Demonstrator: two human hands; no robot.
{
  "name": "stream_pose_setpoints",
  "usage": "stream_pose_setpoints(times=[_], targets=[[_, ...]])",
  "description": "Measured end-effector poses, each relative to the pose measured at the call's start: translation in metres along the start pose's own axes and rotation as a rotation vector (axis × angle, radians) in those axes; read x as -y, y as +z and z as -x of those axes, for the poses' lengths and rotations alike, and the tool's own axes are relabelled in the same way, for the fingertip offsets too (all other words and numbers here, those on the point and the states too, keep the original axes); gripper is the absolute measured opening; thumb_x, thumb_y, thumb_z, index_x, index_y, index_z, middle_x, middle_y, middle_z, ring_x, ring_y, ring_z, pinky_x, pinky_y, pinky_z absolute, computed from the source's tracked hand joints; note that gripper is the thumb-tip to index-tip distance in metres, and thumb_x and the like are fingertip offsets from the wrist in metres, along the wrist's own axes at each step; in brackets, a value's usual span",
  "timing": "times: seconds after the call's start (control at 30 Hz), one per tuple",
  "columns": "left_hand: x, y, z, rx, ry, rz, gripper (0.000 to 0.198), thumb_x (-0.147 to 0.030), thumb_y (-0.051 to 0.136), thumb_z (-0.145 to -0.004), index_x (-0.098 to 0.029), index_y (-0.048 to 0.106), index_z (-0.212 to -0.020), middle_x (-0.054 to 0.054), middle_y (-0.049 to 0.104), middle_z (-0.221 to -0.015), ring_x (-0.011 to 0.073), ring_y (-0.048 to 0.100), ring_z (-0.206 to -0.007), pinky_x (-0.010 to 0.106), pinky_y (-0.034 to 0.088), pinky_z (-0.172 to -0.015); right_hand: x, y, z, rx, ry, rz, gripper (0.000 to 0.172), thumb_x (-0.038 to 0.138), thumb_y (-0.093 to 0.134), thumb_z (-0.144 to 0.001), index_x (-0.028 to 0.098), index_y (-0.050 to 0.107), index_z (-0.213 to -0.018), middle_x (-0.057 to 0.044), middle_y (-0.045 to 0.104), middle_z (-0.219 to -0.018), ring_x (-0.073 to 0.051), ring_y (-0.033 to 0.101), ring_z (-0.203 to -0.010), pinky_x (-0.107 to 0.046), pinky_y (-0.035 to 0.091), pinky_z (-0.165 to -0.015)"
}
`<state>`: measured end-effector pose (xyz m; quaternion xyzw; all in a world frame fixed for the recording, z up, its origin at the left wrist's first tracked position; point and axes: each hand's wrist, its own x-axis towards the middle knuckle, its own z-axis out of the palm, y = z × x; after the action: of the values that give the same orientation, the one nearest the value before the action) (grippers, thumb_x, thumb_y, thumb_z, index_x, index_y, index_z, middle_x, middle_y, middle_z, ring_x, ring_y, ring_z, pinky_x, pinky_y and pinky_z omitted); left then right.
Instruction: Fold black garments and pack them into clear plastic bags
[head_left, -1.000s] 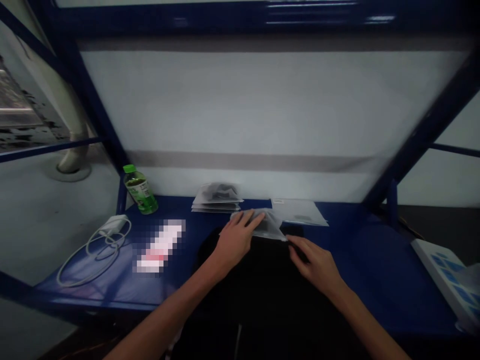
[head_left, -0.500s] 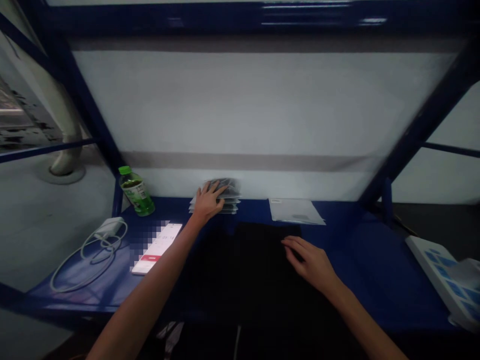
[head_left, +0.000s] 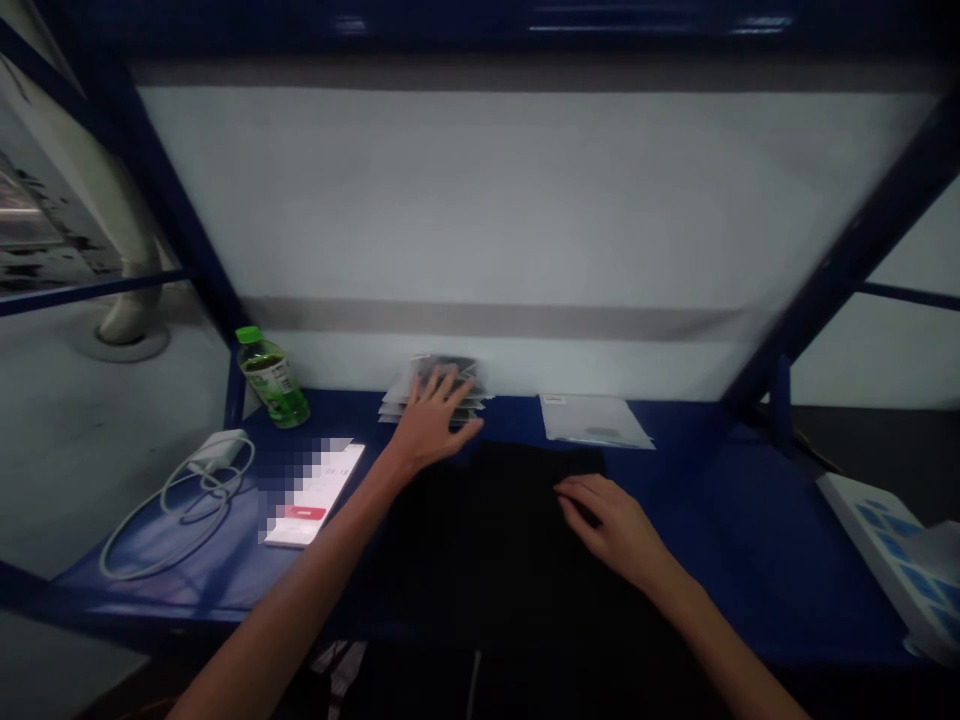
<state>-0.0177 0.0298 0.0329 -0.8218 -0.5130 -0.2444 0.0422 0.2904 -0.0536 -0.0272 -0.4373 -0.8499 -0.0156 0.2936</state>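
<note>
My left hand (head_left: 435,420) is open, its fingers spread over the front of a stack of flat packets (head_left: 391,408) in clear plastic sleeves at the back of the shelf. Whether the fingertips press on the top packet is hard to tell, as that area is blurred. My right hand (head_left: 611,525) rests low over the right part of a flat black cloth (head_left: 495,540). Its thumb and fingertips are drawn together, and anything between them is hidden. Behind it and a little to the right lies a single flat white packet (head_left: 596,420).
On the left stand a green-capped drink bottle (head_left: 274,380), a charger with a coiled white cable (head_left: 217,455) and a lit phone (head_left: 319,490). A white and blue box (head_left: 877,540) sits at the right edge. Blue posts and a pale wall frame the blue shelf (head_left: 720,520).
My left hand has drawn back slightly toward me and to the right, off the top of the stack, fingers still spread. My right hand has barely moved. The view has shifted a little.
</note>
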Motion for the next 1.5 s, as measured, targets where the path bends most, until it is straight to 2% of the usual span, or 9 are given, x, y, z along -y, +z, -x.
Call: stream_pose_setpoints(times=[0.07, 0.13, 0.23, 0.4, 0.7, 1.17, 1.3, 1.4, 1.5], targets=[[-0.019, -0.001, 0.024, 0.156, 0.078, 0.091, 0.062, -0.061, 0.045, -0.095, -0.032, 0.038, -0.150, 0.003, 0.023, -0.162, 0.0318, 0.010, -0.150, 0.055, 0.001, -0.120, 0.003, 0.001, -0.001, 0.052, -0.013, -0.010, 0.031, 0.034, 0.048, -0.098, 0.026, 0.067, -0.121, -0.008, 0.068, -0.124, -0.026, 0.062, -0.117, -0.047, 0.052, -0.097], [-0.033, 0.002, 0.048, 0.326, 0.094, 0.214, 0.064, -0.062, 0.048, -0.094, -0.034, 0.036, -0.151, 0.004, 0.024, -0.161, 0.0318, 0.014, -0.150, 0.055, 0.010, -0.119, 0.006, 0.003, -0.001, 0.145, -0.003, -0.014, 0.040, 0.040, 0.048, -0.099, 0.029, 0.057, -0.136, -0.008, 0.057, -0.141, -0.028, 0.049, -0.133, -0.052, 0.044, -0.107], [-0.041, 0.009, 0.074, 0.451, 0.107, 0.314, 0.070, -0.063, 0.051, -0.092, -0.037, 0.030, -0.153, 0.005, 0.021, -0.162, 0.0338, 0.015, -0.149, 0.058, 0.013, -0.118, 0.008, 0.006, 0.001, 0.299, 0.000, -0.015, 0.056, 0.049, 0.046, -0.098, 0.031, 0.037, -0.151, -0.006, 0.037, -0.156, -0.029, 0.030, -0.145, -0.056, 0.032, -0.114], [-0.041, 0.019, 0.088, 0.410, 0.116, 0.317, 0.069, -0.062, 0.055, -0.090, -0.036, 0.035, -0.151, 0.005, 0.022, -0.162, 0.0333, 0.019, -0.148, 0.056, 0.012, -0.119, 0.008, 0.008, 0.002, 0.389, 0.004, -0.013, 0.062, 0.054, 0.046, -0.097, 0.035, 0.026, -0.154, -0.006, 0.028, -0.159, -0.029, 0.022, -0.147, -0.058, 0.027, -0.116], [-0.041, 0.020, 0.089, 0.385, 0.124, 0.324, 0.069, -0.062, 0.055, -0.090, -0.036, 0.035, -0.151, 0.005, 0.023, -0.161, 0.0344, 0.020, -0.148, 0.056, 0.013, -0.119, 0.007, 0.009, 0.003, 0.370, -0.005, -0.003, 0.061, 0.053, 0.047, -0.097, 0.036, 0.028, -0.153, -0.005, 0.031, -0.158, -0.029, 0.025, -0.146, -0.057, 0.028, -0.116], [-0.041, 0.020, 0.090, 0.405, 0.114, 0.290, 0.069, -0.065, 0.050, -0.091, -0.036, 0.034, -0.152, 0.005, 0.021, -0.162, 0.0343, 0.020, -0.148, 0.055, 0.013, -0.119, 0.009, 0.009, 0.002, 0.426, 0.041, -0.012, 0.062, 0.060, 0.037, -0.098, 0.035, 0.027, -0.154, -0.005, 0.025, -0.160, -0.027, 0.020, -0.148, -0.057, 0.022, -0.118], [-0.039, 0.016, 0.076, 0.353, 0.088, 0.292, 0.057, -0.060, 0.044, -0.096, -0.030, 0.049, -0.144, 0.007, 0.045, -0.151, 0.0302, 0.039, -0.140, 0.047, 0.028, -0.115, 0.008, 0.009, -0.002, 0.457, 0.065, -0.032, 0.063, 0.062, 0.034, -0.098, 0.034, 0.027, -0.154, -0.003, 0.024, -0.161, -0.026, 0.017, -0.149, -0.054, 0.018, -0.120], [-0.032, 0.020, 0.051, 0.267, 0.056, 0.244, 0.048, -0.053, 0.043, -0.098, -0.023, 0.060, -0.132, 0.010, 0.060, -0.132, 0.0258, 0.059, -0.117, 0.037, 0.043, -0.101, 0.004, 0.008, -0.008, 0.485, 0.065, -0.076, 0.064, 0.063, 0.037, -0.097, 0.034, 0.028, -0.153, -0.003, 0.022, -0.161, -0.028, 0.017, -0.149, -0.054, 0.017, -0.120], [-0.019, 0.034, 0.022, 0.215, -0.031, 0.190, 0.043, -0.045, 0.047, -0.096, -0.020, 0.063, -0.126, 0.011, 0.063, -0.122, 0.0251, 0.065, -0.100, 0.035, 0.049, -0.088, -0.003, 0.007, -0.022, 0.447, 0.056, -0.124, 0.059, 0.062, 0.041, -0.096, 0.033, 0.042, -0.148, -0.004, 0.035, -0.157, -0.029, 0.029, -0.145, -0.052, 0.026, -0.116]])
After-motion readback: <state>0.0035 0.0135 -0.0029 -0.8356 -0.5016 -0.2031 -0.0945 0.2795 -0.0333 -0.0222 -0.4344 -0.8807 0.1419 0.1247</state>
